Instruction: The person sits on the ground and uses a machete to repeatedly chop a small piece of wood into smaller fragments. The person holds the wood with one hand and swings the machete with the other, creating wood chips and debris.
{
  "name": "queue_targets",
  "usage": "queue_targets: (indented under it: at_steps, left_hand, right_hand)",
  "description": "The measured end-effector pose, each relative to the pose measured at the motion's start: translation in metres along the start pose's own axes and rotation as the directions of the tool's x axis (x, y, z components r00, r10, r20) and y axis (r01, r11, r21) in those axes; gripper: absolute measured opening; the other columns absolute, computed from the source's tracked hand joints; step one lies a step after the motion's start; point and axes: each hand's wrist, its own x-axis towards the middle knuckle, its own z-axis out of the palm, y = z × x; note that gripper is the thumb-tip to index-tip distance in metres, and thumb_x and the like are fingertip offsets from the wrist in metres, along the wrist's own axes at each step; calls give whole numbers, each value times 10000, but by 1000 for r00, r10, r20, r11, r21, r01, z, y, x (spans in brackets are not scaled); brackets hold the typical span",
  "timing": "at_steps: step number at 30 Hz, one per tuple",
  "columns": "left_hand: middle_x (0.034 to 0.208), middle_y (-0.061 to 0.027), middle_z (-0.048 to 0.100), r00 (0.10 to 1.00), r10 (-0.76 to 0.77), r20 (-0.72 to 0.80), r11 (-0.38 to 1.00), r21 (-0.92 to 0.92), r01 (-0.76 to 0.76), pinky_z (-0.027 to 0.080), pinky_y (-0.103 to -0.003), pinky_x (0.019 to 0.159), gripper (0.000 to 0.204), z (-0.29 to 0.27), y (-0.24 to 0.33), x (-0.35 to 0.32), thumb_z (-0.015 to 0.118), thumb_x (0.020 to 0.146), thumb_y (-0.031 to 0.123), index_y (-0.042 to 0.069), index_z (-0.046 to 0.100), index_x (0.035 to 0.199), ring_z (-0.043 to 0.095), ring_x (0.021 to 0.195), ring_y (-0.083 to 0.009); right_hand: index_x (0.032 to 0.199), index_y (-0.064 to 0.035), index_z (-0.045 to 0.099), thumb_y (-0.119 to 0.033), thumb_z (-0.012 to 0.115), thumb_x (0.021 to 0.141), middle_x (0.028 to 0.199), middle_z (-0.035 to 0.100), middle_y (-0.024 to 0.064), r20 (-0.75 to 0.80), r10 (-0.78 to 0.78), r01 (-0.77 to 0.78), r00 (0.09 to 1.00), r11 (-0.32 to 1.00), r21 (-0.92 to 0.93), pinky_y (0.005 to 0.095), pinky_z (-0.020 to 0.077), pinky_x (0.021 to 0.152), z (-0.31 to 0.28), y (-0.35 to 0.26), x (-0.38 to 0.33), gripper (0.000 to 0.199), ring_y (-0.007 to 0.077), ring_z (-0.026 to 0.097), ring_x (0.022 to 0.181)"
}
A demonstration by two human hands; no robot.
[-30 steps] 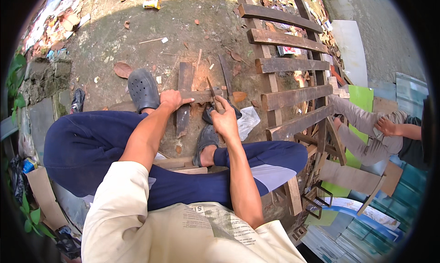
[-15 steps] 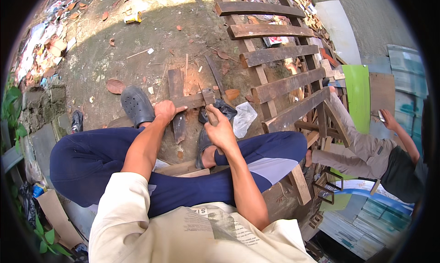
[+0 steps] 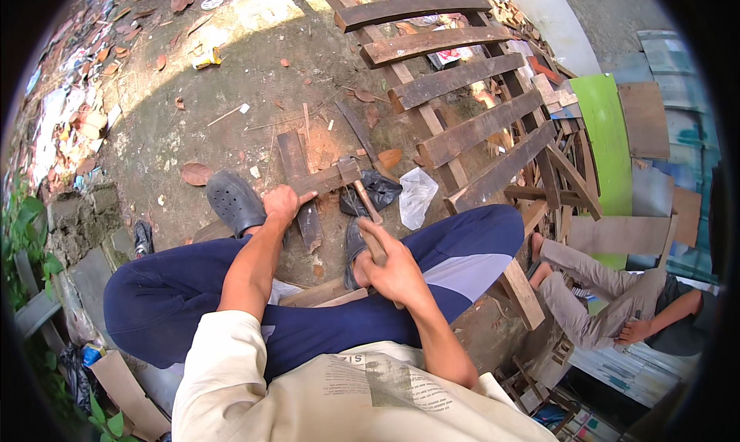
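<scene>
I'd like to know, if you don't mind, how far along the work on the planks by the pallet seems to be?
Done: loose boards and splinters lie on the dirt beside the pallet. In hand: the left hand pins a plank across another board, while the right hand holds a hammer with its head at the plank's end. Left: most of the pallet's slats are still attached.

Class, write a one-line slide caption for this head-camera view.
Seated person's left hand steadies a short plank while the right hand holds a hammer on it, beside a slatted pallet.
</scene>
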Motion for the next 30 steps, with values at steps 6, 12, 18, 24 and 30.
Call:
queue_targets:
  at_steps: [6, 12, 18, 24, 30]
  left_hand:
    - [1049, -219, 770, 999, 10, -40, 1000, -18, -11, 576, -443, 901, 1005, 2, 4, -4, 539, 780, 920, -26, 784, 1013, 752, 1012, -368]
    - [1078, -244, 754, 1000, 8, -12, 1000, 5, -8, 575, -443, 913, 1029, 0, 9, -9, 545, 799, 902, -68, 743, 1079, 737, 1061, -367]
    - [1196, -247, 725, 999, -53, 12, 999, 9, 53, 543, -443, 993, 1126, -4, 6, -5, 565, 768, 917, -115, 681, 1202, 698, 1159, -370]
    - [1179, -255, 726, 998, -28, 53, 999, 25, 27, 549, -445, 981, 1101, 1, 9, -7, 559, 787, 905, -113, 686, 1188, 703, 1142, -377]
    - [1178, -270, 721, 999, -30, 10, 999, 23, 30, 554, -446, 970, 1094, -5, 8, -2, 549, 800, 901, -113, 687, 1187, 702, 1143, -384]
  right_hand:
    - [1456, -45, 547, -143, 653, 836, 1270, 666, 319, -78, -51, 47, 996, 998, -50, 442, 512, 1020, -1, -6, 37, 637, 427, 659, 1202]
    - [1473, -54, 536, -129, 678, 830, 998, 726, 307, -20, 38, -39, 999, 999, -18, 466, 542, 877, 11, 12, 48, 663, 409, 725, 938]
    - [1476, -67, 534, -125, 668, 831, 1100, 710, 323, 7, 61, -61, 998, 996, 64, 467, 526, 968, -11, 1, 16, 661, 444, 692, 1105]
    - [1454, -57, 546, -122, 653, 827, 1109, 710, 319, -21, 115, -113, 993, 991, 74, 473, 529, 952, 11, 14, 65, 640, 436, 701, 1073]
    - [1469, -72, 531, -132, 671, 829, 1283, 661, 312, -45, -100, 101, 994, 995, 19, 464, 517, 1007, -13, 2, 1, 658, 453, 683, 1129]
